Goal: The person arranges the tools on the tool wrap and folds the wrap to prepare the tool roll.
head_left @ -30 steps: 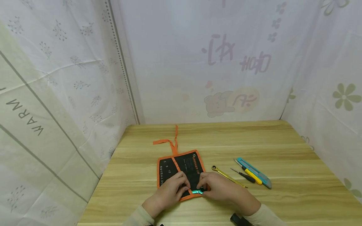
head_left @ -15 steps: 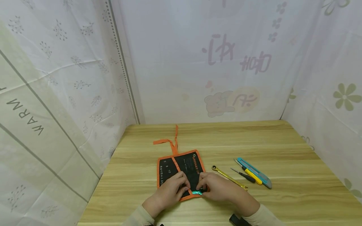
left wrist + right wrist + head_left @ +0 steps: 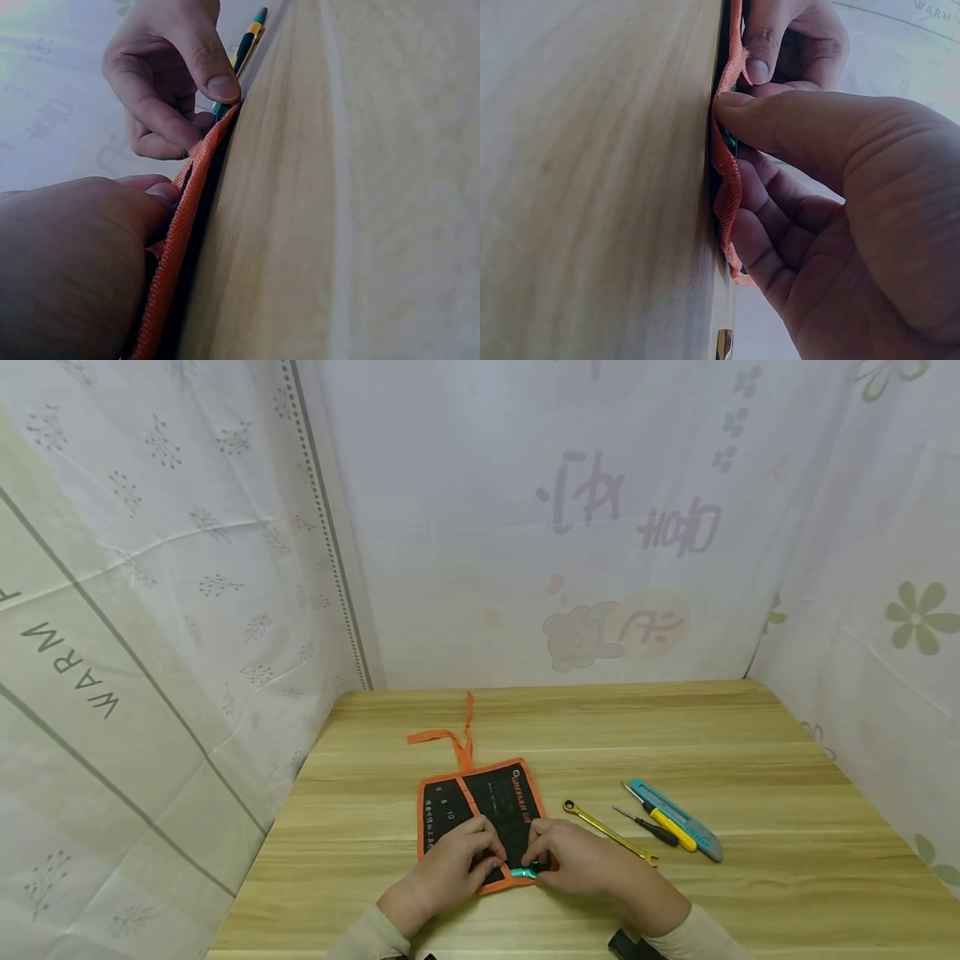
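A black tool pouch with orange trim lies flat on the table, its orange ties spread toward the back. My left hand pinches the orange band of its pocket between thumb and fingers, near the front edge. Just right of that band shows a shiny green wrench, mostly hidden by the pocket and my fingers. My right hand holds the outer end of this wrench, thumb at the pouch's front trim and fingers curled behind. In the left wrist view both hands meet close together along the orange trim.
To the right of the pouch lies a gold ratchet wrench. Farther right are a small black screwdriver, a yellow-and-black-handled tool and a teal utility knife, close together. Patterned curtains stand around the wooden table.
Both hands stay almost in place at the pouch. The fingers of the right hand shift very slightly around the green wrench.
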Demonstrator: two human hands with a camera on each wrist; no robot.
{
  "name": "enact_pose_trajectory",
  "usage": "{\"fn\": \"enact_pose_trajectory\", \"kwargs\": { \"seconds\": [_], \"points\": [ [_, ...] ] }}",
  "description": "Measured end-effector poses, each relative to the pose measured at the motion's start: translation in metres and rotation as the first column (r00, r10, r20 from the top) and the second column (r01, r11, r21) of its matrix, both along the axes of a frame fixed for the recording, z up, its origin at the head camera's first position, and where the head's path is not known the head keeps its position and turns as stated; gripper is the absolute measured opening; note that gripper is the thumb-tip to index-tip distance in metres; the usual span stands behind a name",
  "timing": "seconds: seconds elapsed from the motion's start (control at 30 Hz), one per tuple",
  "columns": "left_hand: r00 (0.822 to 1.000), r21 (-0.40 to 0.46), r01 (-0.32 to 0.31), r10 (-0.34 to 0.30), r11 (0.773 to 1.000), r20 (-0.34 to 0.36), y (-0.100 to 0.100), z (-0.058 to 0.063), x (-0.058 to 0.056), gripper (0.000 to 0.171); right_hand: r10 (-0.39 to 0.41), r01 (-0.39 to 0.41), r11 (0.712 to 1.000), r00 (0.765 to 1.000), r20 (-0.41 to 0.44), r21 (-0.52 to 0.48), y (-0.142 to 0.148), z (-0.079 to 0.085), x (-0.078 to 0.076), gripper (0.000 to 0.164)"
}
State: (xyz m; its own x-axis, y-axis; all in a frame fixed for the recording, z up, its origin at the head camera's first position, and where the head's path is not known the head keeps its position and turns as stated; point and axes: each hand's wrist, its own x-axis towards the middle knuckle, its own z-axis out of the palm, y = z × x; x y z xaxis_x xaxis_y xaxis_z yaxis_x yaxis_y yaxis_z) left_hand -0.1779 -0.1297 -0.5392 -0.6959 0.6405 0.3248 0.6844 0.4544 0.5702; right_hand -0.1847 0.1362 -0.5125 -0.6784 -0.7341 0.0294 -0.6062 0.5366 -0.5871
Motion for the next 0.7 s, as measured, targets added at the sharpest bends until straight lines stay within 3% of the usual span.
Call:
{"fn": "enact_pose_trajectory", "kwargs": {
  "seconds": [0.37,0.7],
  "points": [
    [0.997,-0.011,-0.029,0.028,1.0,-0.07,-0.0008,0.001,-0.0012,0.011,-0.003,0.003,1.0,1.0,0.009,-0.001,0.002,-0.0008,0.0005,0.024],
    [0.997,-0.019,-0.057,0.056,0.998,-0.053,-0.0024,0.001,-0.0024,0.01,-0.009,0.009,1.0,1.0,0.011,-0.003,0.0029,-0.0041,-0.0005,0.024]
  ]
}}
